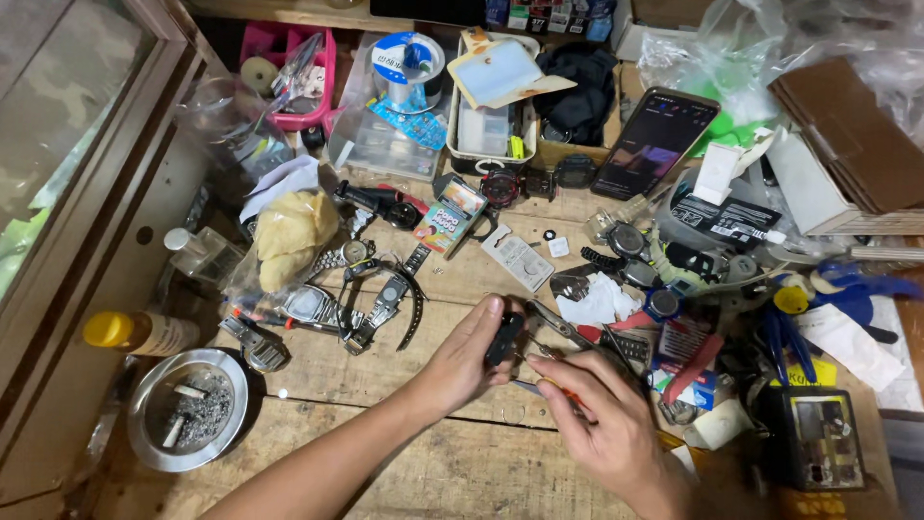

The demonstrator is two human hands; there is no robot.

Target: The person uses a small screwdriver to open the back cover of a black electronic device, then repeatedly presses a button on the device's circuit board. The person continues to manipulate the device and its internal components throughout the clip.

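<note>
My left hand pinches a small black watch piece between thumb and fingers, just above the wooden bench top. Close to its right, my right hand grips a thin tool with an orange handle, its tip pointing left toward the black piece. Metal tweezers lie on the bench just beyond both hands.
Several wristwatches lie left of the hands. A round metal ashtray and a yellow-capped bottle sit at the left edge. A smartphone, a white tray, blue-handled pliers and a small boxy device crowd the back and right.
</note>
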